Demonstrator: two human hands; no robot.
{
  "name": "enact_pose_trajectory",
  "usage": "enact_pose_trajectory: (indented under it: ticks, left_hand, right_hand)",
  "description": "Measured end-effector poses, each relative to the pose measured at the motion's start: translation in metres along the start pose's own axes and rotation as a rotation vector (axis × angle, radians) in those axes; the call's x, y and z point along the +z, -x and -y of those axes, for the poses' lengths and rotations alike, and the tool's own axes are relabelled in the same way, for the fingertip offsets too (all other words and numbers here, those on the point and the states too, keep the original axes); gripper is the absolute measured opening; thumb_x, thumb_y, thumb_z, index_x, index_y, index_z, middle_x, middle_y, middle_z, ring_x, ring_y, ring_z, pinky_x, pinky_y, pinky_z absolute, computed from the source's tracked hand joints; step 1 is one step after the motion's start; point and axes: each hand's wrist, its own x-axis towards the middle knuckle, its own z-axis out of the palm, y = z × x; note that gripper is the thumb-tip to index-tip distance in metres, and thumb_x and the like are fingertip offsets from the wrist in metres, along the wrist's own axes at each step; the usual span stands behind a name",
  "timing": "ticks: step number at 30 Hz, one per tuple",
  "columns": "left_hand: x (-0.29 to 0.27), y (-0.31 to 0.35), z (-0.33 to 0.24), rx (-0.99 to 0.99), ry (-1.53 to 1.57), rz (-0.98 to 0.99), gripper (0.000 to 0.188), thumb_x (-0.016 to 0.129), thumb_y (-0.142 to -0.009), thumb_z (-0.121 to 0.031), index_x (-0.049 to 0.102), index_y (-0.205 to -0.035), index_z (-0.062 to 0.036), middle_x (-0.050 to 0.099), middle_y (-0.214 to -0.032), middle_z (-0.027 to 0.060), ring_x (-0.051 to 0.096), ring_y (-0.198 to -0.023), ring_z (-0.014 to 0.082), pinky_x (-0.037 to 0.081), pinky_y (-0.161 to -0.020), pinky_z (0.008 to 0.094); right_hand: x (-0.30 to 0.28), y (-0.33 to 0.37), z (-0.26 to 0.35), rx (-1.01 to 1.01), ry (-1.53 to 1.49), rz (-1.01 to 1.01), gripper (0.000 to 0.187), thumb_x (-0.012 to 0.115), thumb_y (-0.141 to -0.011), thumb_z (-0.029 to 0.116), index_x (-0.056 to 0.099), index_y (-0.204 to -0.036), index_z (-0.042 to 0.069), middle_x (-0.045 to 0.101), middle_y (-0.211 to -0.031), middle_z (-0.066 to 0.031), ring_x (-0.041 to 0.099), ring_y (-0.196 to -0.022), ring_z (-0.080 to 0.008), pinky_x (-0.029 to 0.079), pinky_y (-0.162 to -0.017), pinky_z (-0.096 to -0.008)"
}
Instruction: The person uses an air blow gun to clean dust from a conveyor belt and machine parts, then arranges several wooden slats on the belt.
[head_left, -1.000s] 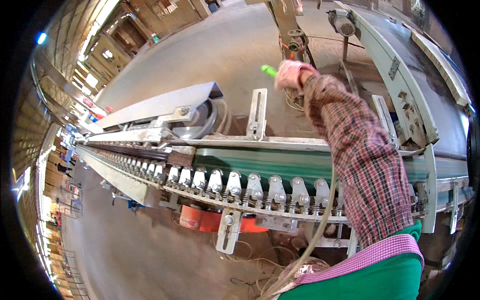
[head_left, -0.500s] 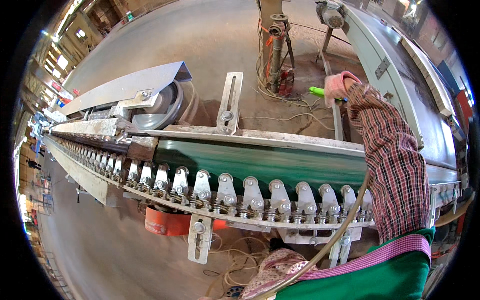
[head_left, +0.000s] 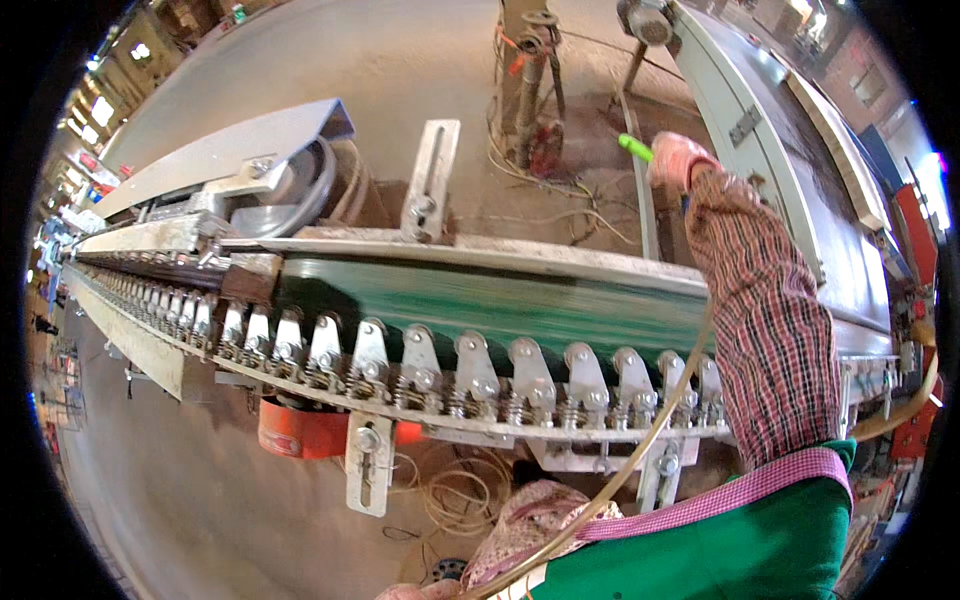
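Note:
My right hand [head_left: 672, 160], in a pink glove with a plaid sleeve behind it, reaches over the long machine and is closed on a bright green-handled tool [head_left: 633, 147]. The tool's tip points to the concrete floor beside a grey metal frame [head_left: 745, 130]. My left hand [head_left: 528, 518], wrapped in a patterned pinkish cloth glove, sits low at the bottom edge. A tan hose [head_left: 650, 430] runs past it; its fingers are hidden. Below my right arm lies the green belt [head_left: 480, 300], with a row of metal clamps on springs [head_left: 470, 375] along its near side.
A slotted metal bracket [head_left: 430, 180] stands up behind the belt. A rusty post with cables [head_left: 530, 90] rises from the floor beyond. An orange part [head_left: 300, 432] hangs under the machine, with coiled wire [head_left: 465, 495] on the floor. A large pulley wheel [head_left: 300, 190] sits at left.
The view has swung and moved closer to the machine. My right hand, still on the green tool, now sits farther right and lower over the floor beside the grey frame.

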Motion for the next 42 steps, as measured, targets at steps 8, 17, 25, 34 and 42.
enact_pose_trajectory:
  ticks: [8,17,25,34,42]
  left_hand:
    - [0.011,0.006,0.007,0.112,-0.148,-0.013,0.032,0.076,-0.076,-0.023,0.075,-0.104,-0.0070,0.071,-0.081,0.0104,0.066,-0.069,0.0258,0.051,-0.065,0.0340]
    - [0.028,0.040,0.009,0.127,-0.058,-0.078,0.027,0.074,-0.077,-0.016,0.074,-0.102,-0.0047,0.070,-0.082,0.0126,0.065,-0.071,0.0252,0.051,-0.066,0.0343]
    - [0.046,0.083,0.036,0.107,0.026,-0.092,0.026,0.074,-0.078,-0.009,0.073,-0.103,-0.0005,0.070,-0.084,0.0126,0.067,-0.076,0.0245,0.051,-0.070,0.0323]
    - [0.061,0.111,0.139,-0.187,0.158,0.205,0.038,0.064,-0.088,0.003,0.056,-0.125,0.0059,0.068,-0.102,0.0087,0.064,-0.094,0.0191,0.052,-0.082,0.0265]
    - [0.101,0.100,0.209,0.059,-0.140,0.372,0.031,0.066,-0.083,-0.036,0.063,-0.108,-0.0174,0.068,-0.089,0.0089,0.065,-0.084,0.0251,0.051,-0.069,0.0384]
  right_hand:
    - [0.008,0.007,-0.070,-0.070,0.411,0.332,0.025,0.075,-0.068,0.023,0.072,-0.078,0.000,0.068,-0.075,-0.0209,0.067,-0.067,-0.0297,0.053,-0.061,-0.0440]
    - [-0.070,0.049,-0.008,-0.265,0.670,0.281,0.025,0.068,-0.076,0.017,0.069,-0.098,0.006,0.066,-0.089,-0.0083,0.065,-0.078,-0.0241,0.054,-0.066,-0.0402]
    - [-0.043,0.081,-0.015,-0.079,0.535,0.206,0.013,0.066,-0.075,0.017,0.071,-0.082,0.007,0.069,-0.079,-0.0070,0.067,-0.071,-0.0215,0.056,-0.064,-0.0360]
    - [-0.103,0.193,0.077,0.091,0.028,-0.010,0.032,0.066,-0.074,0.033,0.075,-0.086,0.004,0.073,-0.088,-0.0147,0.073,-0.080,-0.0256,0.058,-0.072,-0.0399]
    - [-0.103,0.365,0.097,-0.273,-0.699,-0.069,0.029,0.060,-0.090,0.035,0.070,-0.092,0.007,0.068,-0.077,-0.0067,0.064,-0.068,-0.0186,0.052,-0.063,-0.0345]
